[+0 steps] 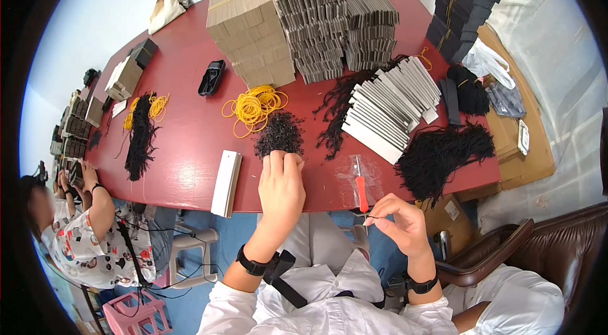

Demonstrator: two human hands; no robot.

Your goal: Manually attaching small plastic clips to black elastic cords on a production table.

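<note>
My left hand reaches to the near edge of a heap of small black pieces, its fingers bent and pressed together. The fingertips are hidden, so what they hold cannot be made out. Over the table's front edge, my right hand pinches a thin black cord between thumb and forefinger. Just beyond it lies a red-handled tool on a crumpled clear plastic bag. A narrow stack of white card strips stands to the left of my left hand.
Fanned grey-white card strips lie between bundles of black cords. Yellow rubber bands sit behind the heap. Tall stacks of grey card rise at the back. On the left, a person works beside another black cord bundle.
</note>
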